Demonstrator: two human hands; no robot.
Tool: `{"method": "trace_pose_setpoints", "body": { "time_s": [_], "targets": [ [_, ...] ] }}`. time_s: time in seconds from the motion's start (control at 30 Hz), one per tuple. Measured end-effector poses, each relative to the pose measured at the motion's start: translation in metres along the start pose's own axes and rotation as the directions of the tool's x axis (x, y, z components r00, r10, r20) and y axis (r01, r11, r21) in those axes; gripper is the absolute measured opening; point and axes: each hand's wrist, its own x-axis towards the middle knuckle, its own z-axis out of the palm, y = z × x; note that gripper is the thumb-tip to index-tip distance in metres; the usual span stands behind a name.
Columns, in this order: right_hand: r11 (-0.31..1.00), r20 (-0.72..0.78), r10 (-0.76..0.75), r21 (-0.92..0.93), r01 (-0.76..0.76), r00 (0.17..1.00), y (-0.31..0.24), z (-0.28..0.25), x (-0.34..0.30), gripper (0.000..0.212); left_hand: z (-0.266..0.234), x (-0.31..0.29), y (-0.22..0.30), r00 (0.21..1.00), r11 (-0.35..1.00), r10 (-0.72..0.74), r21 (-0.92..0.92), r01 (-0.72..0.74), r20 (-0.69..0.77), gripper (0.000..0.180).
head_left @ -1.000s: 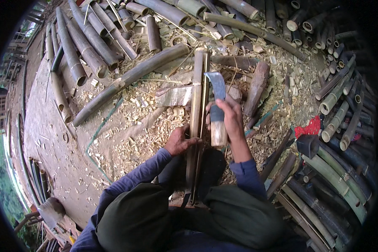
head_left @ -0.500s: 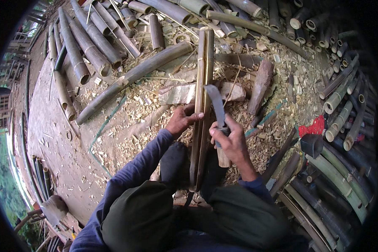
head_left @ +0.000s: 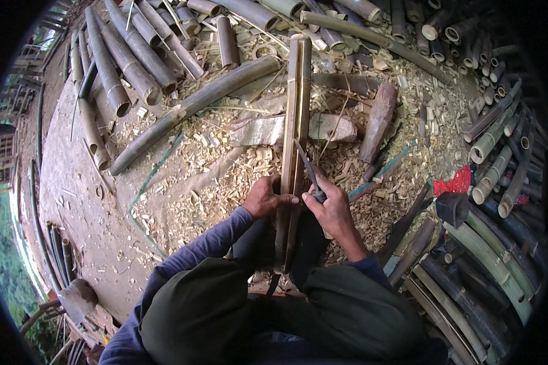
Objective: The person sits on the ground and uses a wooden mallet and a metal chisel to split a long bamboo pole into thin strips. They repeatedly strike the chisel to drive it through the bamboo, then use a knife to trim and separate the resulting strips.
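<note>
A bamboo pole (head_left: 293,97) with a long split down its length stands between my knees and leans over a wooden block (head_left: 254,131). My left hand (head_left: 265,198) is closed around the lower half of the pole, thumb across its front. My right hand (head_left: 336,214) grips a curved knife by its handle. The knife blade (head_left: 307,161) is turned nearly edge-on, and its tip is at the right side of the split. Whether the blade touches the bamboo I cannot tell. Most of the handle is hidden in my fingers.
Wood shavings (head_left: 216,176) cover the ground around the block. A thick log piece (head_left: 379,123) lies right of it, a long bamboo pole (head_left: 195,109) to the left. Cut bamboo tubes (head_left: 134,67) lie at the back left; more bamboo (head_left: 493,267) is stacked at right, near a red cloth (head_left: 452,182).
My left hand has slid down the pole. The knife has turned from broadside to nearly edge-on, and my right hand has moved down slightly, its blade now closer to the split.
</note>
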Motion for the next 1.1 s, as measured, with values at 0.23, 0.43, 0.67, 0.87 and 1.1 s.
{"method": "trace_pose_setpoints", "body": {
  "time_s": [0.23,0.43,0.67,0.87,1.1],
  "targets": [
    [0.997,-0.078,-0.038,0.069,0.044,0.996,0.008,0.013,0.008,0.033,0.004,0.002,0.004,0.998,0.998,0.001,0.068,0.002,-0.056,0.059],
    [0.995,-0.042,0.012,0.099,-0.008,0.999,-0.016,0.014,0.03,0.033,0.003,-0.001,0.008,0.998,0.997,-0.015,0.074,0.019,-0.059,0.057],
    [0.99,-0.018,0.085,0.111,-0.083,0.996,-0.018,0.003,0.073,0.034,0.004,-0.003,0.016,0.998,0.994,-0.033,0.103,0.039,-0.058,0.057],
    [0.999,-0.119,-0.034,-0.031,0.03,0.992,-0.024,0.001,0.055,0.024,0.004,-0.007,0.017,0.997,0.986,-0.044,0.157,0.052,-0.057,0.061],
    [0.998,-0.146,-0.016,-0.069,0.006,0.989,-0.039,-0.002,0.083,0.027,0.004,-0.006,0.024,0.997,0.985,-0.049,0.165,0.058,-0.058,0.058]
  ]
}}
